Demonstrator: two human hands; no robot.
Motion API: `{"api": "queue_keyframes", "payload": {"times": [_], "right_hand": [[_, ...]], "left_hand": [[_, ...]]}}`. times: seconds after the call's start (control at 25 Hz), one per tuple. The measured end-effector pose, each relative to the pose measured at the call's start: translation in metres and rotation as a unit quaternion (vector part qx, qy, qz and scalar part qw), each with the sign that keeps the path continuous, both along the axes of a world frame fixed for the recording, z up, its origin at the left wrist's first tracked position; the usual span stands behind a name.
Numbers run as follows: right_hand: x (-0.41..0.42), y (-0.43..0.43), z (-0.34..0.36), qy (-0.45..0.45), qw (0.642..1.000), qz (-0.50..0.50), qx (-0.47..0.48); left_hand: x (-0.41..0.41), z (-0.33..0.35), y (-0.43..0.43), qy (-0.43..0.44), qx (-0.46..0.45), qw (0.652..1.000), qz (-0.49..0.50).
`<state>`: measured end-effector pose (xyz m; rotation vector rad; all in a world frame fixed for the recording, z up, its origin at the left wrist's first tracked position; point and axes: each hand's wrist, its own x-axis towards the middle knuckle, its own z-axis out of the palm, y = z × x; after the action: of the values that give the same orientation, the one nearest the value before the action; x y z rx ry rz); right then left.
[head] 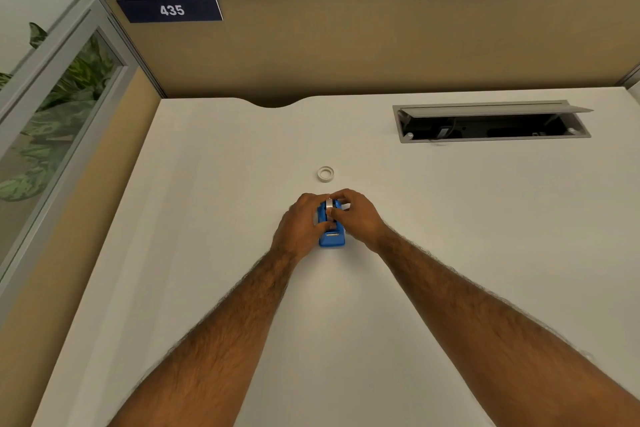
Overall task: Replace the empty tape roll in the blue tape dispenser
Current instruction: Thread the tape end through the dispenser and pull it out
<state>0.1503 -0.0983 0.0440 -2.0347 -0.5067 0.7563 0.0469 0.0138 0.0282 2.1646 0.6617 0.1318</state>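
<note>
Nearest the camera, two bare forearms reach forward across the white desk point(450, 218), coming in from the lower left and lower right and converging toward the middle of the surface. Where they meet, both hands close around the blue tape dispenser point(331, 239), which stands on the desk with its near end, bearing a small metal strip, pointing back toward the person. The left hand point(300, 224) cups the dispenser's left side, knuckles up and fingers curled over the top, thumb pressed along the blue body. The right hand point(355, 215) arches over the far right part, wrist bent slightly inward, its thumb and fingertips pinched on a white tape roll point(329, 204) that stands on edge at the top of the dispenser; whether the roll is fully seated in its cradle cannot be told, since the fingers hide it. Just beyond the hands, apart from them, a second white ring point(325, 173) lies flat on the desk. Farther back and to the right, a recessed cable tray point(491, 123) sits with its grey lid propped open. Behind the desk rises a tan partition point(381, 45) carrying a dark blue plate numbered 435 point(169, 10), with green plants point(62, 97) visible through glass at the left.
</note>
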Motion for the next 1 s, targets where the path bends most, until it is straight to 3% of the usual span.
{"api": "queue_keyframes", "payload": {"times": [0.24, 0.68, 1.0], "right_hand": [[0.004, 0.007, 0.0, -0.045, 0.998, 0.019, -0.033], [-0.006, -0.003, 0.001, -0.001, 1.0, 0.01, -0.004], [0.004, 0.005, 0.004, -0.079, 0.996, 0.031, -0.04]], "left_hand": [[0.003, -0.006, -0.002, 0.015, -0.011, 1.0, 0.024], [-0.001, -0.007, 0.005, -0.009, 0.002, 1.0, 0.015], [0.001, -0.001, 0.003, 0.016, -0.002, 1.0, -0.001]]}}
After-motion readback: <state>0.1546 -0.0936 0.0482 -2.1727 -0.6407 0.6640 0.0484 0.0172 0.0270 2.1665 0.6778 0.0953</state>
